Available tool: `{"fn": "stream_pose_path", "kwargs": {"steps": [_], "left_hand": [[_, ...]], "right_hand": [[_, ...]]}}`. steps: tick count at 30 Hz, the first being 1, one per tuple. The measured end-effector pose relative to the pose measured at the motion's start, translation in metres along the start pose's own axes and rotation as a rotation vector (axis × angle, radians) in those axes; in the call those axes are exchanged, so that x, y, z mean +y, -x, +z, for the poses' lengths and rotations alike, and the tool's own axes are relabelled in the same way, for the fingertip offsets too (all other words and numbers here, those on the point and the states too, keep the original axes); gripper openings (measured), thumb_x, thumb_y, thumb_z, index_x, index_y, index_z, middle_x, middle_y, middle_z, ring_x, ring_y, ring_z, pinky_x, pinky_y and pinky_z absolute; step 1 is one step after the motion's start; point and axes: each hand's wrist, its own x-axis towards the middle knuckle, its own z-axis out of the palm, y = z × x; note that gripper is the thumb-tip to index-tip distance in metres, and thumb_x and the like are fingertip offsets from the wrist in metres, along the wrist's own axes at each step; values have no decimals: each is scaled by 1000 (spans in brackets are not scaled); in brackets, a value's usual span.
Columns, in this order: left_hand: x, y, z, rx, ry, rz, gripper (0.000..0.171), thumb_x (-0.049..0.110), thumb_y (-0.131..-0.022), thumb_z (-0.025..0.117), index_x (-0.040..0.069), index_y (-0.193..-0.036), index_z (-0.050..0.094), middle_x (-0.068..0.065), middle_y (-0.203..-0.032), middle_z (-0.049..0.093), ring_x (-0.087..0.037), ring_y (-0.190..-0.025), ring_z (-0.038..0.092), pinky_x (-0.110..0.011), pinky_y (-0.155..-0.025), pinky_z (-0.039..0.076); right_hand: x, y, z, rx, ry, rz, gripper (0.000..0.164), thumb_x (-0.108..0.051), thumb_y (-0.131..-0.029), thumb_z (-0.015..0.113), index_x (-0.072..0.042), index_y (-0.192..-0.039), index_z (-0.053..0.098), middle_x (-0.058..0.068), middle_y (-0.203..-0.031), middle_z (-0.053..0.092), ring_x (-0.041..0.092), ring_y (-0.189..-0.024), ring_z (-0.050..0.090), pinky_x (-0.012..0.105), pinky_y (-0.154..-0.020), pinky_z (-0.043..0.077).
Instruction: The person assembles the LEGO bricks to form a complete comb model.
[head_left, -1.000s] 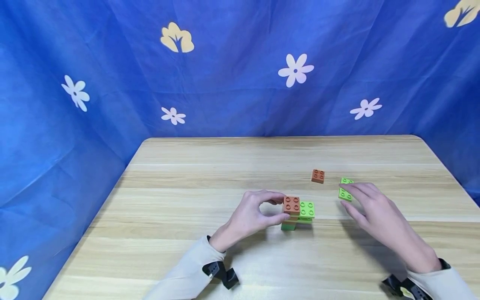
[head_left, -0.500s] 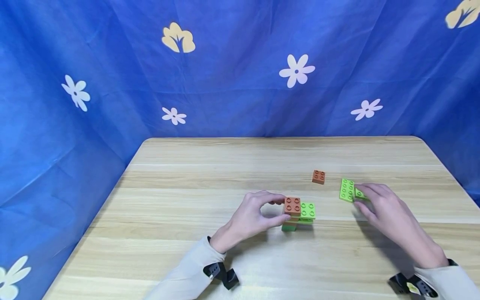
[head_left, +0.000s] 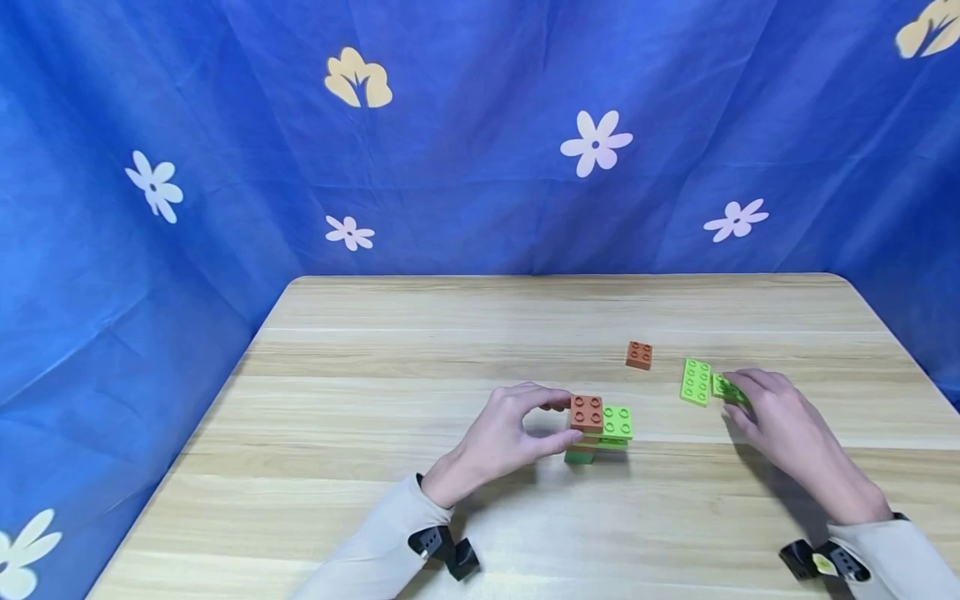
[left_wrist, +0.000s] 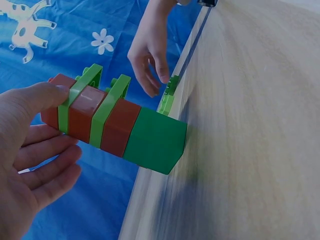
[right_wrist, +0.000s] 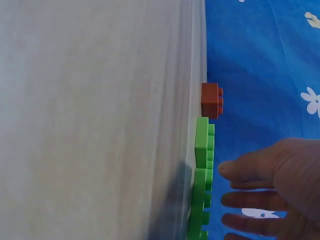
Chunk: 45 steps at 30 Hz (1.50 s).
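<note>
My left hand (head_left: 508,427) pinches brown-and-green plastic block tower (head_left: 587,414) | my right hand (head_left: 786,433), fingers spread, near 2 flat light-green studded plastic plates (head_left: 696,382), right of tower

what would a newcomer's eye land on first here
Probably the vivid blue cloth with pale flowers, hanging behind the table. Next, the red-and-green stack in the left grip. Then two lime bricks farther right, one partly hidden by the right grip.
</note>
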Motion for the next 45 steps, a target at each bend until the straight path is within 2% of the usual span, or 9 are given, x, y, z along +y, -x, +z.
{"fn": "stream_pose_path", "kwargs": {"steps": [6, 11, 21, 27, 35, 38, 42, 43, 45], "left_hand": [[-1, 1, 1, 0, 4, -13, 38, 21, -77, 81, 1, -108, 70, -9, -104, 72, -16, -92, 67, -22, -86, 53], [-1, 2, 1, 5, 2, 2, 38, 21, -78, 81, 1, -108, 69, -9, -103, 72, -16, -92, 68, -21, -86, 53], [0, 0, 1, -2, 15, -5, 36, 19, -78, 81, 1, -107, 70, -8, -102, 72, -15, -90, 67, -19, -84, 53], [-1, 1, 1, -1, 7, -9, 37, 20, -78, 81, 2, -108, 70, -7, -103, 72, -15, -91, 67, -19, -85, 52], [0, 1, 1, -13, 6, -13, 37, 20, -78, 81, 2, -109, 69, -8, -104, 72, -15, -92, 68, -19, -86, 52], [0, 1, 1, -15, 2, -16, 38, 20, -78, 80, 1, -109, 69, -8, -104, 72, -16, -92, 68, -19, -87, 52], [0, 1, 1, -15, -1, -19, 38, 20, -78, 80, 1, -109, 69, -8, -104, 72, -16, -92, 68, -19, -87, 52], [1, 0, 1, -15, 0, -18, 38, 20, -79, 80, 1, -109, 69, -8, -104, 72, -16, -92, 68, -19, -87, 52], [1, 0, 1, -11, 1, -17, 38, 20, -78, 80, 1, -109, 69, -8, -104, 72, -16, -92, 68, -19, -86, 52]], "right_hand": [[5, 3, 1, -69, 4, 59, 45, 4, -70, 75, 18, -110, 59, 34, -106, 58, 51, -96, 55, 61, -80, 47], [8, 4, 3, -110, 5, 73, 47, 4, -72, 73, 20, -113, 55, 37, -109, 56, 52, -97, 53, 62, -80, 47], [9, 4, 3, -129, 18, 98, 46, 4, -71, 75, 18, -111, 57, 28, -94, 58, 40, -79, 57, 51, -62, 50], [7, 3, 2, -168, 9, 187, 44, -1, -75, 74, 17, -112, 56, 28, -97, 53, 42, -84, 53, 54, -64, 47], [7, 3, 2, -257, -7, 250, 37, -4, -79, 72, 15, -108, 58, 27, -99, 55, 40, -85, 54, 52, -65, 48], [7, 3, 2, -265, -14, 253, 34, -4, -79, 72, 14, -105, 58, 25, -95, 57, 36, -81, 54, 46, -60, 48], [6, 2, 1, -272, -21, 257, 31, -4, -80, 71, 13, -102, 58, 21, -89, 57, 28, -73, 49, 32, -52, 39], [6, 2, 1, -273, -23, 258, 31, -4, -81, 71, 13, -103, 57, 21, -89, 57, 27, -72, 47, 30, -51, 36], [5, 1, 0, -258, -28, 248, 31, -4, -82, 70, 13, -104, 57, 21, -88, 57, 27, -72, 48, 32, -51, 39]]}}
